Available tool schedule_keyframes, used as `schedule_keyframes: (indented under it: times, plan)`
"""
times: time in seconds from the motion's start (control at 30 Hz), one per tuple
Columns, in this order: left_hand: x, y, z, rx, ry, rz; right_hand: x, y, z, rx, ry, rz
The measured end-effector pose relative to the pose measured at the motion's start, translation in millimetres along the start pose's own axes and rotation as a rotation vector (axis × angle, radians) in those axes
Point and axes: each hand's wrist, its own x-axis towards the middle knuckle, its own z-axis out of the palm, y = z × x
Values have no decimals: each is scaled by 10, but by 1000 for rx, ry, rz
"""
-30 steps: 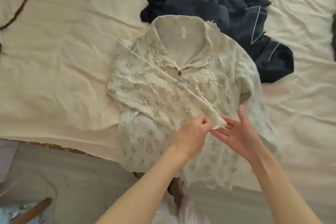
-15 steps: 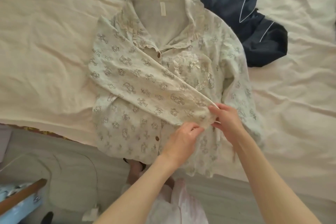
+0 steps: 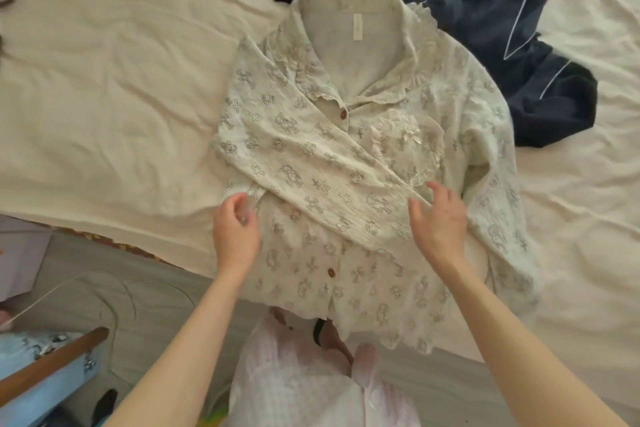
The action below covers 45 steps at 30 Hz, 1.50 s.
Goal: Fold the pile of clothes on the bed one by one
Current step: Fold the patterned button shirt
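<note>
A bed [image 3: 104, 121] covered in a wrinkled cream sheet fills most of the view, its near edge running across the lower part of the picture. A cream button-front pyjama shirt with a grey printed pattern and a lace-trimmed collar [image 3: 346, 156] lies front up at that near edge, collar toward the far side and hem hanging over the edge. One sleeve is folded diagonally across the chest from the left shoulder toward the right hip; the other sleeve lies down the right side. Behind the collar, toward the far edge, a crumpled navy garment with thin white piping [image 3: 485, 28] sits on the sheet, partly covered by the shirt's shoulder. The right hand [image 3: 440, 222] is spread with relaxed fingers over the end of the folded sleeve, gripping nothing. The left hand [image 3: 235, 232] is at the shirt's left side below the sleeve fold, fingers curled toward the fabric edge; whether it pinches the cloth cannot be told.
</note>
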Motion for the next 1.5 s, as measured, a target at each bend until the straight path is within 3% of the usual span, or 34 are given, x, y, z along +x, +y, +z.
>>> schedule_keyframes:
  times: [0.1,0.17,0.3,0.4,0.53,0.67,0.77,0.87,1.0,1.17,1.27,1.37,1.5]
  plan:
    - [504,-5,-251,-95,97,-142,125,-480,139,-35,-53,-103]
    - [829,33,-325,-179,77,-212,275,-867,264,-17,-97,-182]
    - [1342,132,-385,-557,-199,-526,642,-1659,559,-17,-164,-347]
    - [1564,167,-401,-582,-308,-671,961,-2189,730,13,-175,-387]
    - [1669,143,-331,-480,-365,-594,1373,-2724,931,-15,-241,-401]
    - [1638,43,-290,-496,-468,-436,1612,-2990,1107,8,-332,-272]
    - [1640,-54,-367,-604,-345,-388,1696,-3113,1169,52,-320,-199]
    - [1622,-86,-405,-512,-208,-231,1770,-3220,1193,98,-333,-98]
    - [1655,-19,-381,-364,-58,-72,1877,-3312,1189,423,-355,40]
    - [1801,-41,-359,-303,65,-57,1946,-3308,1201,613,-375,72]
    - [1860,-85,-353,-339,-11,-132,1957,-3218,1236,681,-386,90]
    - [1818,-135,-381,-459,-180,-289,1881,-3111,1242,437,-346,-63]
    - [1572,-225,-436,-462,-409,-298,1636,-2852,1179,191,-349,-149]
